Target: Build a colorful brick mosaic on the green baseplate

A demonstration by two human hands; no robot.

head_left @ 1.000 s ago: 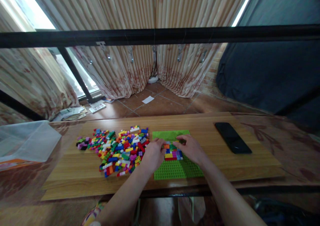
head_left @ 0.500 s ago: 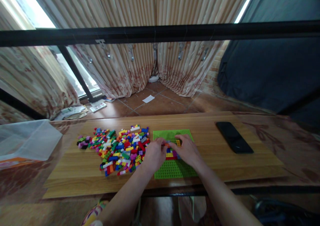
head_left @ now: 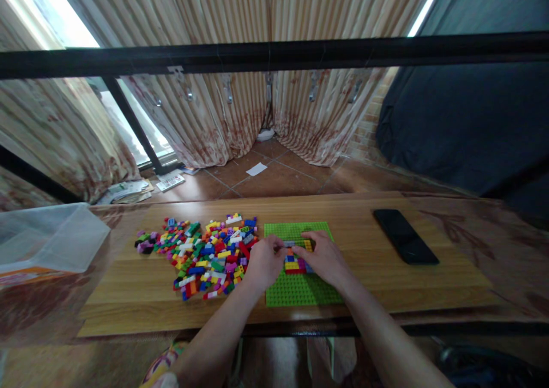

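Observation:
A green studded baseplate [head_left: 295, 292] lies on the wooden board, with toy building bricks [head_left: 295, 265] in red, yellow, purple, blue, orange and grey joined in a block at its middle. At the block's left edge is my left hand [head_left: 265, 260], its fingers curled and pinched together; whatever they hold is hidden. My right hand [head_left: 325, 257] rests over the block's right side, thumb and forefinger apart around a yellow brick [head_left: 307, 245]. Left of the plate spreads a pile of loose bricks [head_left: 214, 256] in many colours.
A black phone [head_left: 405, 236] lies on the right of the wooden board [head_left: 364, 288]. At the far left stands a clear plastic bin [head_left: 55, 239]. A dark rail [head_left: 274, 56] crosses in front of patterned curtains. Papers [head_left: 124, 191] lie on the floor beyond.
My thumbs have drawn slightly apart, so more of the brick block shows, including a grey piece at its far edge. The whole view has shifted a little.

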